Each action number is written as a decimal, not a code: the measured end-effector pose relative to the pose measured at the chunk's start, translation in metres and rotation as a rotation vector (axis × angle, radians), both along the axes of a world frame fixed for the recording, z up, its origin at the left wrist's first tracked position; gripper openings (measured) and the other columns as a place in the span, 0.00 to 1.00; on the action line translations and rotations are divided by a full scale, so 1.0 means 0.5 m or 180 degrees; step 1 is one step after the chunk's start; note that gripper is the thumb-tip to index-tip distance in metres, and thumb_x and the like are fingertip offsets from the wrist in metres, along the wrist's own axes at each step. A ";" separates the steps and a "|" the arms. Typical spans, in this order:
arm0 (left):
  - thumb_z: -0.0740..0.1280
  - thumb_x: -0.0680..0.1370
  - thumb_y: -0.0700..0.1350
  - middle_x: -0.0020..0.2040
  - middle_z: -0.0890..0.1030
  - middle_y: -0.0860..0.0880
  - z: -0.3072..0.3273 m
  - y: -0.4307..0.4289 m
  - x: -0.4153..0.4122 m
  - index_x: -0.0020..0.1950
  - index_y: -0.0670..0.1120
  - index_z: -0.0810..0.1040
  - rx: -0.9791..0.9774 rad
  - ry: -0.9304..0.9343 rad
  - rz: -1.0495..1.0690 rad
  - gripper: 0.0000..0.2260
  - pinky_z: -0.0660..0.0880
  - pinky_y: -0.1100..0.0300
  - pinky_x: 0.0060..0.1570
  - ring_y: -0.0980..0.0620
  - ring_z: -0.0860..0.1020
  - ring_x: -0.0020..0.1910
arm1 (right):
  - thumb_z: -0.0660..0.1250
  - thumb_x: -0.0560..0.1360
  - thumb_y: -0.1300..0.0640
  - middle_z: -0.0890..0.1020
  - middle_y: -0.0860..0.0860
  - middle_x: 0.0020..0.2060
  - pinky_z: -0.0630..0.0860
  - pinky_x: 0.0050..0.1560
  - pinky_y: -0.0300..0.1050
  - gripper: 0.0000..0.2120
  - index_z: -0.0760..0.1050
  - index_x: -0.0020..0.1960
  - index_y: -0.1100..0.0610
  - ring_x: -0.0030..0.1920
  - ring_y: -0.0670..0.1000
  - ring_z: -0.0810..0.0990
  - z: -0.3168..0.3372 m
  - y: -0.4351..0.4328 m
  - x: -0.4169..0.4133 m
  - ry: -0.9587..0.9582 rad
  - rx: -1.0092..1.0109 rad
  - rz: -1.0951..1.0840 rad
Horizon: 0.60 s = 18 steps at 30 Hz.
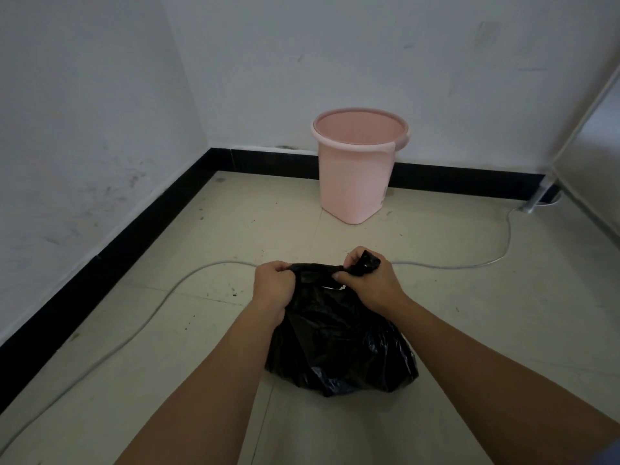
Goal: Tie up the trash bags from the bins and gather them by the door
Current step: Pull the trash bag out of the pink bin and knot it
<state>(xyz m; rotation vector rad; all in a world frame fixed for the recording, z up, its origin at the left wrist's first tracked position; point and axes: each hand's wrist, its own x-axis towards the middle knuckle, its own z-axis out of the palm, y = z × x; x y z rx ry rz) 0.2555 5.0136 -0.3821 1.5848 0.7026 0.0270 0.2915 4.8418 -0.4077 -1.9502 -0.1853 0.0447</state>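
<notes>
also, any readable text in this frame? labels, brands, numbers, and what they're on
None readable.
Pink bin: plain, no label or brand showing.
Black trash bag, gripped at its top by the left hand and right hand: no print visible.
Walls and floor: only scuffs and specks, no signs or numbers.
Grey cable: no visible markings.

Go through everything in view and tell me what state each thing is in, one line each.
Black trash bag: out of the bin, resting on the floor, neck pulled taut between both hands.
Pink bin: upright by the wall, no liner, looks empty.
Left hand: closed on the bag's top.
Right hand: closed on the bag's other end.
Grey cable: lying loose across the floor behind the bag.
</notes>
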 end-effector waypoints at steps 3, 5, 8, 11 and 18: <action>0.70 0.70 0.31 0.38 0.80 0.39 0.028 0.018 -0.005 0.44 0.38 0.79 -0.0905 0.0229 -0.0504 0.05 0.79 0.52 0.40 0.44 0.79 0.33 | 0.76 0.68 0.59 0.78 0.46 0.33 0.73 0.40 0.44 0.12 0.72 0.36 0.50 0.37 0.48 0.76 0.001 -0.001 0.004 -0.0071 -0.0060 -0.0165; 0.72 0.71 0.36 0.42 0.80 0.39 0.036 0.027 -0.012 0.49 0.38 0.78 -0.1157 0.0326 -0.1021 0.09 0.78 0.50 0.45 0.43 0.79 0.37 | 0.74 0.69 0.59 0.78 0.49 0.35 0.73 0.40 0.48 0.12 0.71 0.37 0.49 0.37 0.51 0.76 0.002 -0.002 0.004 -0.0225 -0.0165 -0.0257; 0.70 0.74 0.50 0.47 0.81 0.43 0.037 0.033 -0.017 0.50 0.42 0.80 -0.1657 0.0396 -0.1307 0.12 0.75 0.48 0.58 0.44 0.78 0.46 | 0.73 0.71 0.60 0.77 0.50 0.35 0.73 0.39 0.49 0.15 0.68 0.37 0.46 0.37 0.53 0.75 0.001 -0.011 0.003 -0.0580 -0.0187 -0.0269; 0.73 0.72 0.46 0.40 0.80 0.43 0.039 0.026 -0.012 0.42 0.43 0.79 -0.1175 0.0106 -0.0853 0.08 0.80 0.53 0.44 0.47 0.78 0.38 | 0.73 0.71 0.60 0.79 0.50 0.36 0.75 0.41 0.47 0.10 0.73 0.38 0.50 0.38 0.51 0.78 0.012 -0.010 0.009 -0.0222 0.0053 -0.0185; 0.71 0.74 0.37 0.32 0.77 0.47 0.083 0.025 0.009 0.36 0.43 0.73 -0.0030 -0.0996 0.0311 0.10 0.77 0.59 0.39 0.51 0.76 0.32 | 0.60 0.79 0.47 0.80 0.56 0.42 0.74 0.49 0.51 0.19 0.76 0.48 0.63 0.48 0.59 0.80 0.028 -0.010 0.043 0.0817 0.0668 -0.1251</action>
